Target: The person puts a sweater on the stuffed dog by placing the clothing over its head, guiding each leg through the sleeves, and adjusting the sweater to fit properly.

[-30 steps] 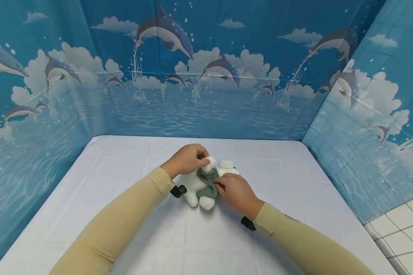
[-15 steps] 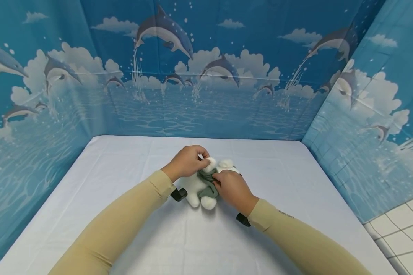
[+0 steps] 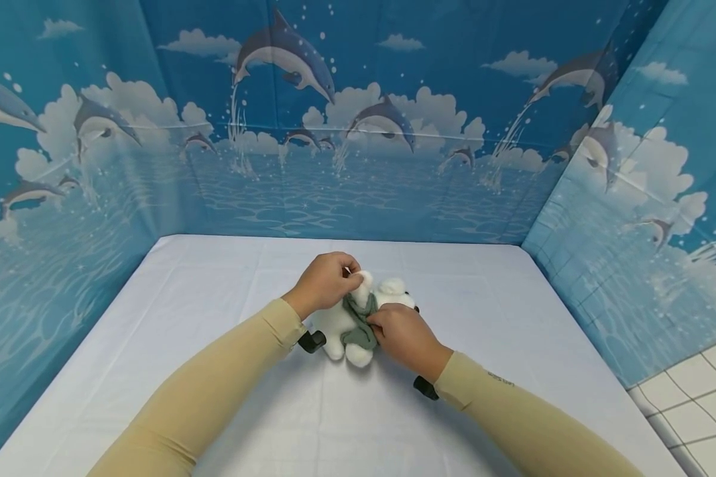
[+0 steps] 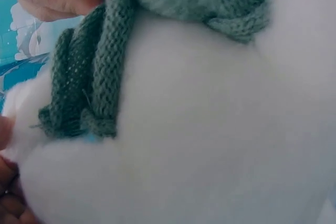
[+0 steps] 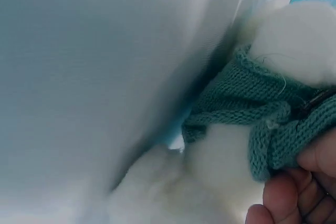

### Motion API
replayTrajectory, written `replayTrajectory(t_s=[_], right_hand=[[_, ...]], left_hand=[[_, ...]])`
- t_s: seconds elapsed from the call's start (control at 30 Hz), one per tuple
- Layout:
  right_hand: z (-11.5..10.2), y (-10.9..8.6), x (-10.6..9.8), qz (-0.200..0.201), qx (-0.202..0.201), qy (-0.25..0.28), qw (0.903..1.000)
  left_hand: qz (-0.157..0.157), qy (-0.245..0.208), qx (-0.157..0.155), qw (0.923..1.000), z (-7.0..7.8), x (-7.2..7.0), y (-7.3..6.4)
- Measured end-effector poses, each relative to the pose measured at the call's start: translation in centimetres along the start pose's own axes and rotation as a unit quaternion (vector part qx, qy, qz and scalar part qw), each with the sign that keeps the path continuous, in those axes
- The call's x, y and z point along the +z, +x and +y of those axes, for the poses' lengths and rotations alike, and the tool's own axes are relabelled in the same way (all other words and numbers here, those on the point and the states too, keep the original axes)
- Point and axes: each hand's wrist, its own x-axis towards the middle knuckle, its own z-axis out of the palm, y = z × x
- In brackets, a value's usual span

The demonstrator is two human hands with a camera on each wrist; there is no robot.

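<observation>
A white plush toy (image 3: pixel 332 324) lies on its side on the white-covered table, its head toward the right. Around its upper body is a green knitted garment (image 3: pixel 360 336) with rolled edges. My left hand (image 3: pixel 326 281) pinches a white limb (image 3: pixel 366 283) of the toy between thumb and fingers. At the toy's right side, my right hand (image 3: pixel 407 333) pinches the edge of the knit; the right wrist view shows thumb and fingers (image 5: pixel 281 195) on that edge. In the left wrist view, the limb comes out beside the green knit (image 4: pixel 113 51). My right hand partly covers the toy's head.
The table (image 3: pixel 262 424) has a white cloth. Blue dolphin-print curtains (image 3: pixel 358 185) enclose it at the back and both sides. White tiles (image 3: pixel 698 404) show at the lower right. A black wrist camera (image 3: pixel 312 341) sits under the left cuff.
My right hand moved up the knit half a second ago and is now lower again, drawing the knit down. The pinched limb stands slightly straighter; my left hand has barely moved.
</observation>
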Motion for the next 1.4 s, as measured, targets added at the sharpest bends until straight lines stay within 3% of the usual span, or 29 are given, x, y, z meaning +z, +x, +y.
replayTrajectory(t_s=[0.37, 0.63, 0.97, 1.1, 1.27, 1.4], right_hand=[[0.6, 0.4, -0.8, -0.020, 0.027, 0.051, 0.9981], [1.6, 1.4, -2.7, 0.046, 0.074, 0.123, 0.9885], [2.0, 3.3, -3.2, -0.009, 0.051, 0.130, 0.9901], [1.8, 3.2, -3.3, -0.007, 0.062, 0.129, 0.9896], [1.8, 2.8, -3.2, -0.005, 0.059, 0.140, 0.9884], [1.8, 2.6, -3.0, -0.008, 0.060, 0.150, 0.9868]], left_hand=[[-0.050, -0.012, 0.003, 0.9987, -0.1, -0.4, -0.4], [-0.064, -0.024, 0.001, 0.9977, -0.2, -0.4, -0.4], [-0.075, -0.058, 0.002, 0.9955, -1.2, -0.3, -0.8], [-0.113, -0.037, -0.027, 0.9925, -2.4, -0.5, -1.3], [-0.179, 0.001, -0.063, 0.9817, -3.9, -0.1, -1.7], [-0.190, 0.012, -0.059, 0.9799, -4.5, 0.3, -1.9]])
